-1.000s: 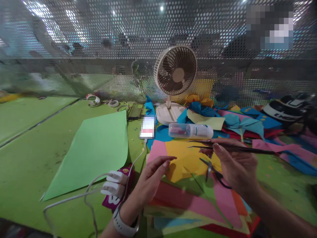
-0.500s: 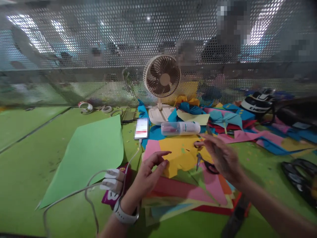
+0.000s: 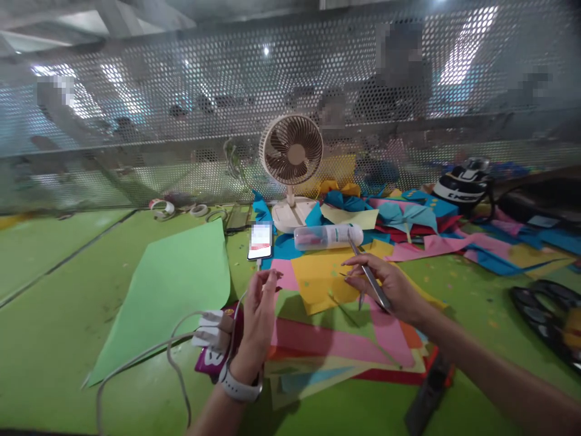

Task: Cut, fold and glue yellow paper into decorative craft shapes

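My right hand (image 3: 393, 287) has its fingers closed around a slim silver tool (image 3: 373, 280), tilted with its narrow end up towards the bottle; whether it is a craft knife or tweezers I cannot make out. Under this hand lies yellow paper (image 3: 318, 272), cut unevenly along its near edge. A scissor blade (image 3: 361, 300) shows just below the fingers, the rest hidden. My left hand (image 3: 259, 312), with a white watch at the wrist, is raised at the left edge of the paper stack, fingers loosely bent and holding nothing visible. Pink paper (image 3: 333, 342) lies in the stack between the hands.
Behind the stack are a clear bottle (image 3: 324, 236), a lit phone (image 3: 260, 241) on a cable and a small fan (image 3: 294, 150). Green paper (image 3: 172, 290) and white chargers (image 3: 209, 330) lie left. Coloured scraps (image 3: 408, 218) pile up right, before a perforated screen (image 3: 181, 79).
My left hand has drawn back leftwards from the yellow paper. My right hand has shifted left over it, now gripping the silver tool like a pen. The view has tilted up slightly.
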Demonstrator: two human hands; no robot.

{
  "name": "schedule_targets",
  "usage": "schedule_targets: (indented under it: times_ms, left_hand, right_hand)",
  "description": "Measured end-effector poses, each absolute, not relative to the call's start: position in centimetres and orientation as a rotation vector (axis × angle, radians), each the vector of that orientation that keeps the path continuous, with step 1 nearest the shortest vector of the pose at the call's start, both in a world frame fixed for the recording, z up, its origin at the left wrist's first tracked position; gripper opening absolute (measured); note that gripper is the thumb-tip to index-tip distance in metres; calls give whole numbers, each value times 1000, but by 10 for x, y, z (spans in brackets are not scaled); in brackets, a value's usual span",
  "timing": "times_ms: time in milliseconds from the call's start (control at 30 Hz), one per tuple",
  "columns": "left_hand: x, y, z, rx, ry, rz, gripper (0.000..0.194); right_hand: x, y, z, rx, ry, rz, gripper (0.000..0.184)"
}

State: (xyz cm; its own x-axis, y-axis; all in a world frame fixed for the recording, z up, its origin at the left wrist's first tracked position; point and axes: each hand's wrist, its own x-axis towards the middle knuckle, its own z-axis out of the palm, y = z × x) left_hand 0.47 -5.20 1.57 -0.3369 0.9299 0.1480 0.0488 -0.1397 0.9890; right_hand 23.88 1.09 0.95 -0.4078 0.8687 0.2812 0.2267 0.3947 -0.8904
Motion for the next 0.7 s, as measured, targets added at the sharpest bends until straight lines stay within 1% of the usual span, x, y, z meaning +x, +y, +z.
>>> schedule_targets:
  times_ms: [67,133,233,333,400,467,533,567,633,700]
  left_hand:
    - [4,-52,12,1092,1384,1491,35]
    - [4,-52,10,1025,1262,1305,40]
    - [9,-52,9,929,1083,1177,25]
    - [14,-52,10,842,1014,1169,24]
    - [13,-51,10,760,1036,1181,19]
    - [9,-48,10,655,1066,1276,18]
    - [3,-44,8,545,1055,1432,21]
    - [0,-42,7,501,1039,1515,22]
    - [-5,-38,5,440,1023,1607,23]
    - [-8,-35,3,397,1024,1650,22]
  right_hand:
    - [239,12,8,-931,-1824,1029,28]
    - [237,12,5,-928,-1798,1036,28]
    - [233,10,0,-933,-1794,1075,31]
    - [231,9,-1,-939,-1828,1068,30]
    - [234,12,2,-935,-1891,894,27]
    - [242,15,7,-923,-1968,548,27]
    - [254,15,11,-885,-2073,212,31]
    - [260,12,13,-860,-2154,104,34]
    - [269,2,12,-803,-2369,7,40]
    - [273,-13,7,-738,-2553,-15,42]
